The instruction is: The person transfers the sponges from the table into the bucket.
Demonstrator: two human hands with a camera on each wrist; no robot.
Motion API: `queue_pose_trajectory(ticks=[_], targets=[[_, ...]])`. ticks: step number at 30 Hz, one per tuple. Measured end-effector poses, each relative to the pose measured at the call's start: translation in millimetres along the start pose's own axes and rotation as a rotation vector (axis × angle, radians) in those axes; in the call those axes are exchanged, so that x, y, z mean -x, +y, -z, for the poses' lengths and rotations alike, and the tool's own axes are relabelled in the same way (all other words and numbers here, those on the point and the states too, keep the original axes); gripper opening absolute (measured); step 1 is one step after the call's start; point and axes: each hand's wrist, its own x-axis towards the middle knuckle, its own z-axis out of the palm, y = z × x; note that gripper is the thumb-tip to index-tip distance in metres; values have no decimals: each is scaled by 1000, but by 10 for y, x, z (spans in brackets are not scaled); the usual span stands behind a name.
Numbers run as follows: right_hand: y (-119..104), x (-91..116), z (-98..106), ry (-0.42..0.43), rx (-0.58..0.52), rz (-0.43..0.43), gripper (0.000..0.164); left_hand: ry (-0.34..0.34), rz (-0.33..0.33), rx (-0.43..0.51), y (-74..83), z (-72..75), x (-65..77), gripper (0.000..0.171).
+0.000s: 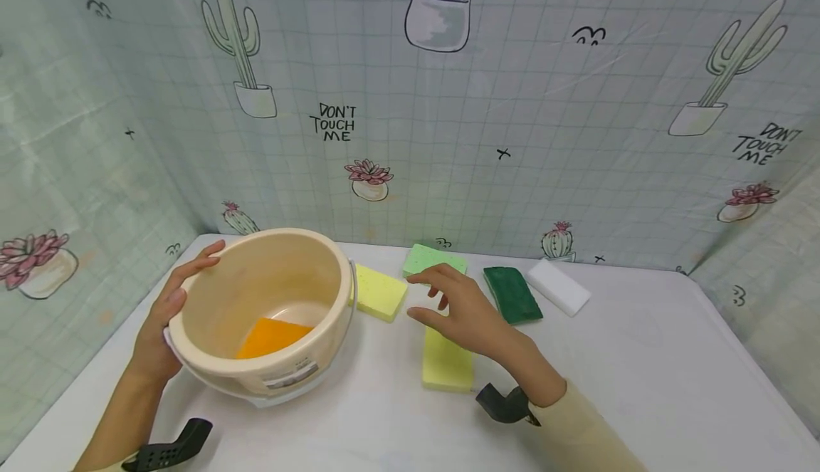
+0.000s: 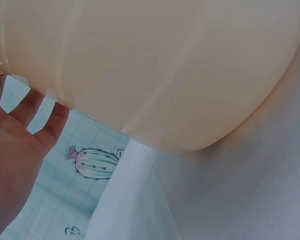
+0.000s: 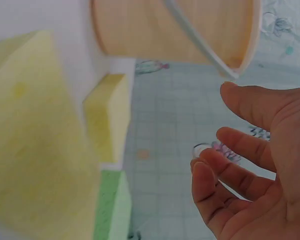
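Note:
A cream bucket [image 1: 256,265] with a wire handle stands at the left, its mouth leaning towards me. Inside it lies an orange sponge [image 1: 272,337]. My left hand [image 1: 160,322] holds the bucket's left side near the rim; in the left wrist view its fingers [image 2: 52,125] reach round the wall. My right hand [image 1: 458,308] hovers with nothing in it, fingers loosely bent and thumb apart, as the right wrist view also shows. Below it lies a pale yellow sponge [image 1: 447,365]. A second yellow sponge [image 1: 379,292] sits beside the bucket, a light green sponge [image 1: 432,260] behind the right hand.
To the right of my right hand lie a dark green scouring pad [image 1: 512,295] and a white sponge [image 1: 559,287]. Everything stands on a white table [image 1: 640,372]. A cactus-print curtain [image 1: 448,116] hangs behind and along both sides.

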Motion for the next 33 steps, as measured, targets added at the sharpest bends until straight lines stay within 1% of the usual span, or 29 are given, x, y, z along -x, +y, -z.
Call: queue_pose_trajectory(ticks=[4,7,11,16,23,30,33], targets=[[185,131,-13,3,-10,-6,40,-2,0,3,-8,-2,-5,50],[304,217,-21,2,4,-14,38,-17,-9,15,-18,2,-5,51],[429,316,-8,1,43,-15,36,-18,-10,20,-29,1,4,52],[563,417,5,-14,38,-34,37,-9,-3,13,-35,-6,6,52],[702,522,22,-73,17,-64,42,-19,-8,8,-38,-19,-5,52],[792,525,10,-158,-6,-16,50,-23,-8,43,-26,-5,-4,52],[813,512,3,-194,-7,-15,51,-26,-10,46,-24,4,0,52]])
